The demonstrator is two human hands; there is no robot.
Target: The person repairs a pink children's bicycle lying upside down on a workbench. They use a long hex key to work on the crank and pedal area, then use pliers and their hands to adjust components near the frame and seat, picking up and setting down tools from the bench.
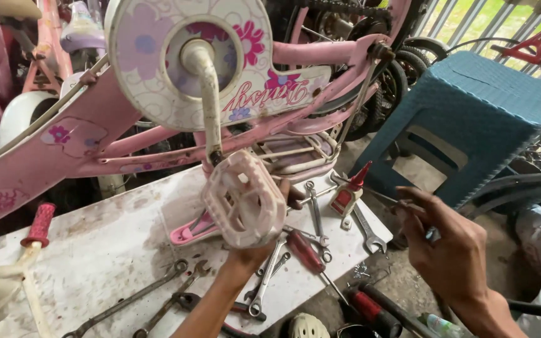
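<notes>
Both forearms enter from six o'clock, bare to the frame edge, no sleeve visible. Left hand (255, 250) and right hand (449, 250): ungloved, slender fingers, dark grime on the fingertips and knuckles.

Counting what's on the white board (95, 250): roughly seven wrenches (316, 213), though the pile overlaps so I can't be sure, plus two red-handled screwdrivers (305, 251) and one small red-capped bottle (348, 194). One pink bike (95, 141) upside down in front with one white pedal (243, 199), one blue plastic stool (471, 119), two hands (449, 247) in view.
</notes>
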